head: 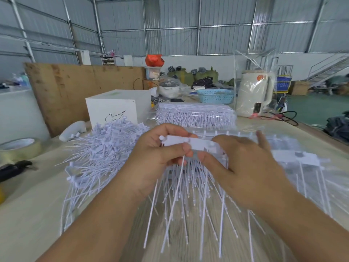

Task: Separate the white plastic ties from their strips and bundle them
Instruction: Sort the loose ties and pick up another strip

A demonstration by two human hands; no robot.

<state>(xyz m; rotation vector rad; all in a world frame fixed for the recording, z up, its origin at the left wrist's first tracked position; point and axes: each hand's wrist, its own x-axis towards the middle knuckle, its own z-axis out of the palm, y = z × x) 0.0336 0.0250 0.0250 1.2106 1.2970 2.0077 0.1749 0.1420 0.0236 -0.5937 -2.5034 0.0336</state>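
Both hands hold one white strip of plastic ties [196, 143] above the table's middle, its thin tails hanging toward me. My left hand [160, 154] grips the strip's left end, thumb and fingers pinching the flat tabs. My right hand [243, 167] grips the strip just to the right, index finger raised. A loose pile of separated white ties [111, 148] lies to the left. More strips [302, 159] lie flat at the right, blurred. A wrapped stack of strips [196, 114] sits behind the hands.
A white box [115, 106] stands behind the pile. A tape roll [18, 148] and a black tool [17, 168] lie at the left edge. A blue basket [215, 95] and a bagged white kettle [253, 93] stand at the back right, with cables beside it.
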